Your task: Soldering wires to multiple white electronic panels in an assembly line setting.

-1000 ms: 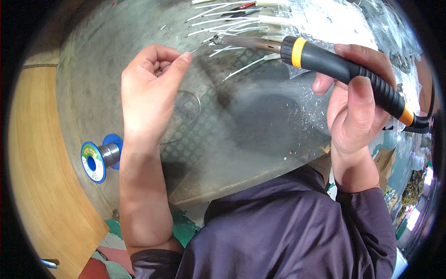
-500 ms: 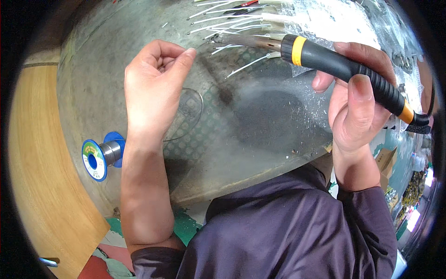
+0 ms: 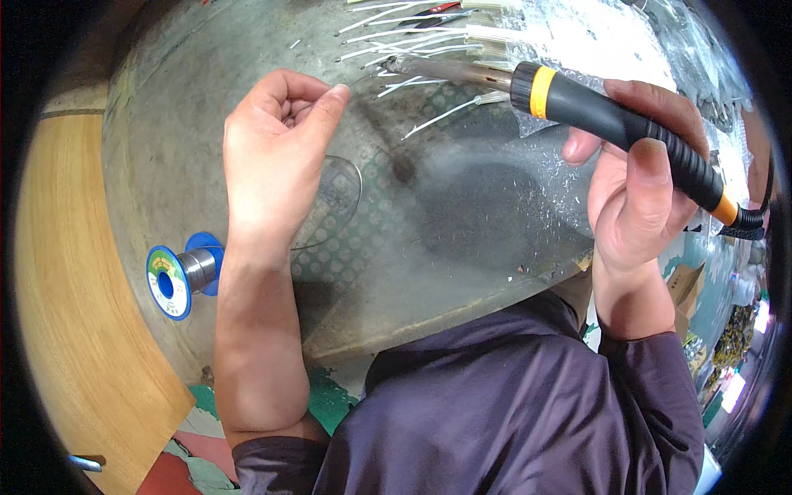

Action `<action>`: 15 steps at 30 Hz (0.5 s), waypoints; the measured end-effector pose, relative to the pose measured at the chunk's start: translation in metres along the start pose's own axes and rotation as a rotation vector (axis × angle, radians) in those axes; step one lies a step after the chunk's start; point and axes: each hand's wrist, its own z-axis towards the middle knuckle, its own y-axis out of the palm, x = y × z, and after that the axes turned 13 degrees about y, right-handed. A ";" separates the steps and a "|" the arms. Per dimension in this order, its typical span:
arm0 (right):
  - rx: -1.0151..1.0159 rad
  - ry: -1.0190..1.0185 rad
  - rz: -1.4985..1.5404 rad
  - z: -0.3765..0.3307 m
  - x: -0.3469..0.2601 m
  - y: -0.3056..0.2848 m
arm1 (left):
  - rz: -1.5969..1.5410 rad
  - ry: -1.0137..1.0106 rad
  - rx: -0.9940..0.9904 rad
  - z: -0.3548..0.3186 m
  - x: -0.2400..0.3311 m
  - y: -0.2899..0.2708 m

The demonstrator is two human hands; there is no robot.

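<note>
Pretty bright, even light from overhead here, with a soft dark shadow pooling on the grey work mat (image 3: 462,206) under the right hand (image 3: 639,194) and a blown-out glare patch over the clear plastic (image 3: 594,37) at the top right. Heavy fisheye warp: the wooden bench edge (image 3: 74,330) bows hard and the corners go fully black. The centre's reasonably sharp, but detail smears toward the rim, especially the washed-out clutter at far right.

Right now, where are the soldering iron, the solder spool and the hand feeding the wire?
soldering iron (image 3: 610,120), head view, black handle.
solder spool (image 3: 169,283), head view, blue end flange.
left hand (image 3: 272,157), head view, back of hand.
</note>
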 end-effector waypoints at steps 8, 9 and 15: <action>0.003 0.019 -0.008 -0.001 0.000 0.005 | -0.020 -0.005 0.004 0.000 0.000 -0.001; 0.010 0.020 -0.011 -0.001 0.000 0.005 | -0.016 0.000 0.004 0.000 0.000 0.001; 0.028 -0.009 0.030 -0.001 0.000 0.002 | -0.035 -0.009 0.002 0.000 0.000 0.000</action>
